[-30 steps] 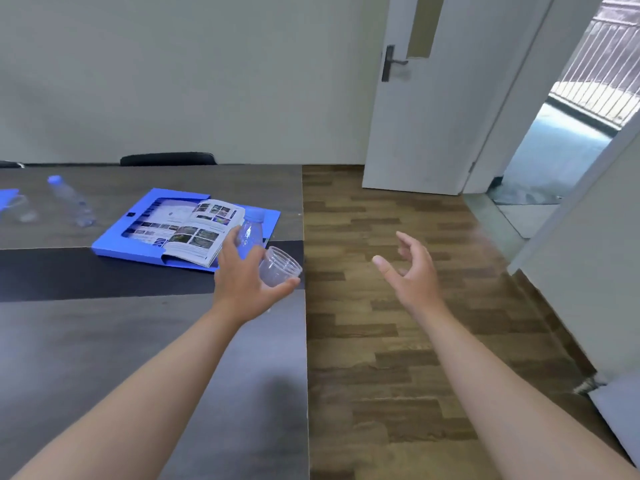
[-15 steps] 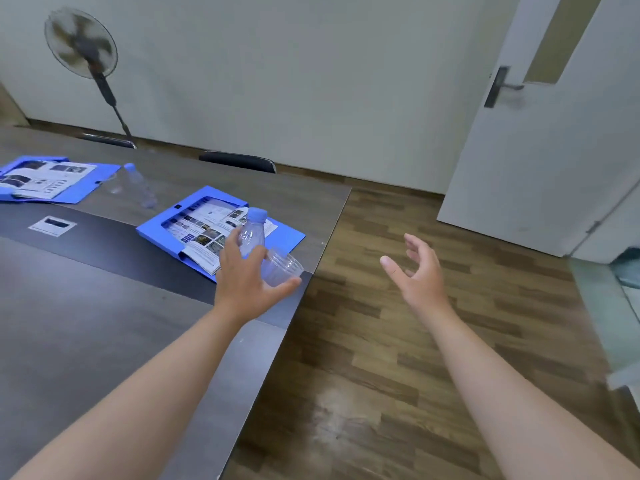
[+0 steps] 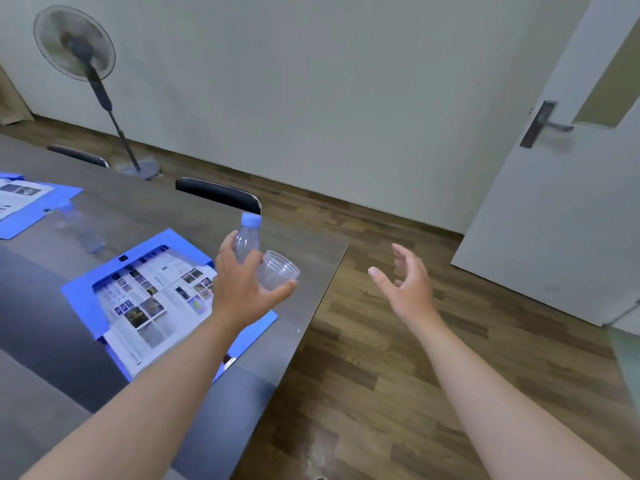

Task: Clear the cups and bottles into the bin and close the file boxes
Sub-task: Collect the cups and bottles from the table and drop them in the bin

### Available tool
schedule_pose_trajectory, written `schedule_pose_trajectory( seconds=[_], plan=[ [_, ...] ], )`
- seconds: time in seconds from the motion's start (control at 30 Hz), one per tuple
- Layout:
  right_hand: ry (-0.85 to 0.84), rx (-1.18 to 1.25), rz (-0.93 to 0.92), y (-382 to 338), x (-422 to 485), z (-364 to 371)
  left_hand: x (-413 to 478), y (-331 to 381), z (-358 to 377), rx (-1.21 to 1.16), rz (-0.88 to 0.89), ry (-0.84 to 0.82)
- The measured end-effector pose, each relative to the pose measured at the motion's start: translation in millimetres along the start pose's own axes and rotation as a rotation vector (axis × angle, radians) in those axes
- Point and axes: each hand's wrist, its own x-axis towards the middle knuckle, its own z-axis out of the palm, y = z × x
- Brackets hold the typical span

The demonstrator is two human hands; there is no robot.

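The left hand [image 3: 242, 289] gripped a bottle [image 3: 246, 240] and a cup [image 3: 278, 271] together above the table [image 3: 166, 209], probably so that both could reach the bin in one trip. The right hand [image 3: 407, 289] hung open and empty over the floor. The file box [image 3: 166, 299] lay open on the table.

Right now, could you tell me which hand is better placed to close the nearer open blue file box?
Probably the right hand: it is empty and open, just off the table edge. The left hand is over the file box but grips a water bottle and a clear plastic cup.
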Motion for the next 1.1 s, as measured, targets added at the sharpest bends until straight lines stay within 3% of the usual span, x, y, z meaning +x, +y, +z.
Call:
schedule_pose_trajectory(
  seconds=[0.4,0.83,1.1],
  plan=[
    [-0.120,0.032,-0.068,27,268,21,201,7,100,0.100,-0.136,0.028],
    [-0.447,0.022,-0.161,84,545,28,361,53,220,0.180,-0.374,0.224],
    [-0.621,0.078,-0.245,75,665,107,431,26,242,0.315,-0.540,0.343]
  ],
)
